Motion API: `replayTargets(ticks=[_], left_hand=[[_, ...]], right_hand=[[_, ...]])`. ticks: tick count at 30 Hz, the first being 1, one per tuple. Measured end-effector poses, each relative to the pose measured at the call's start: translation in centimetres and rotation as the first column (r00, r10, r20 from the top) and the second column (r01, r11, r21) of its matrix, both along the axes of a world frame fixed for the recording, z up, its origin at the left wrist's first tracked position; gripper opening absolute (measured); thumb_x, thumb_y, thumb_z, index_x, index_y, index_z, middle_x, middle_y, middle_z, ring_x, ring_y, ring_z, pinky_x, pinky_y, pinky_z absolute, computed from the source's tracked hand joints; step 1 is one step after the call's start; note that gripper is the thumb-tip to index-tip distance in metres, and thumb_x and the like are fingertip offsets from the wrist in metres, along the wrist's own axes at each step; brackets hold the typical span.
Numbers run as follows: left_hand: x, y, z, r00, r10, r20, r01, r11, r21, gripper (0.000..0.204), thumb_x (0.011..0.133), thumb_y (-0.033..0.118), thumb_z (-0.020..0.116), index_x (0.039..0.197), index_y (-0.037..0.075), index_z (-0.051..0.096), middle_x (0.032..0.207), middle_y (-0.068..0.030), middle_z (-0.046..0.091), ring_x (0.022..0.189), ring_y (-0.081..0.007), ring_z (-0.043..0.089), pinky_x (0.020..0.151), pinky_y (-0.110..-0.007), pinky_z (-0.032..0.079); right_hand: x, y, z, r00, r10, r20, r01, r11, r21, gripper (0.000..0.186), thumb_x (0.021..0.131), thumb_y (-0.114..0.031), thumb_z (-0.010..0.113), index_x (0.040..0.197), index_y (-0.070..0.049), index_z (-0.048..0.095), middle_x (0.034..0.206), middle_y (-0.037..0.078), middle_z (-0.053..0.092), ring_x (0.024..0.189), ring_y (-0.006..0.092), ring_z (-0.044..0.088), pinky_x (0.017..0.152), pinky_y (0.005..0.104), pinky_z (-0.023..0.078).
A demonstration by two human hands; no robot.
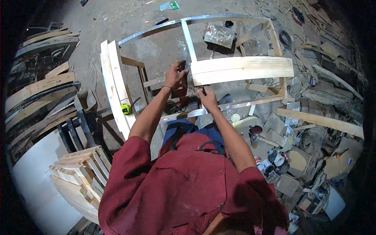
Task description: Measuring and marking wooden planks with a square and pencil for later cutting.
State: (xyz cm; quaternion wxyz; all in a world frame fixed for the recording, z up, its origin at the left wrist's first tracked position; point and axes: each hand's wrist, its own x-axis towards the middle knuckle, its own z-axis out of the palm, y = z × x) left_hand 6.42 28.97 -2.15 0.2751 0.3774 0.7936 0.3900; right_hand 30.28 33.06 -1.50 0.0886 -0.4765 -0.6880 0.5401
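Note:
Pale planks (243, 70) lie side by side across a wooden frame (188, 39), right of its middle bar. Just left of the planks' end is my left hand (176, 75), its fingers bent but apart, with nothing visible in them. My right hand (208, 100) is closed at the planks' near left corner. A small dark thing (204, 91) sticks out of its fingers; its kind I cannot make out. More pale planks (116, 74) lie along the frame's left side, with a green tape measure (125, 109) on them.
A stained box-like block (219, 35) stands on the floor inside the frame. Stacked timber (41, 94) lies at left, above a pile of slatted wood pieces (80, 176). Cans (274, 161) and scraps clutter the right, beside a loose plank (321, 122).

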Motion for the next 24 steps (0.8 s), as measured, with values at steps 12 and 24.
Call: replayTargets(ticks=[12, 24], left_hand=[[0.0, 0.0, 0.9, 0.999, -0.034, -0.023, 0.035, 0.999, 0.011, 0.054, 0.084, 0.024, 0.079, 0.135, 0.013, 0.062, 0.121, -0.0158, 0.069, 0.11, -0.0344, 0.066, 0.094, -0.042, 0.053], [0.1, -0.1, 1.3, 0.998, -0.049, -0.043, 0.052, 0.996, 0.071, 0.051, 0.088, 0.025, 0.079, 0.134, 0.009, 0.062, 0.123, -0.018, 0.069, 0.108, -0.0333, 0.067, 0.093, -0.041, 0.054]], right_hand=[[-0.9, 0.5, 1.5, 0.998, 0.055, -0.041, -0.055, 0.998, 0.012, 0.028, 0.091, -0.025, 0.071, 0.106, -0.003, 0.076, 0.092, 0.016, 0.076, 0.083, 0.0235, 0.073, 0.077, 0.0357, 0.055], [-1.3, 0.4, -0.4, 0.999, 0.036, 0.031, -0.036, 0.999, -0.028, 0.024, 0.086, -0.027, 0.076, 0.102, -0.009, 0.078, 0.096, 0.016, 0.075, 0.089, 0.0334, 0.072, 0.078, 0.0422, 0.055]])
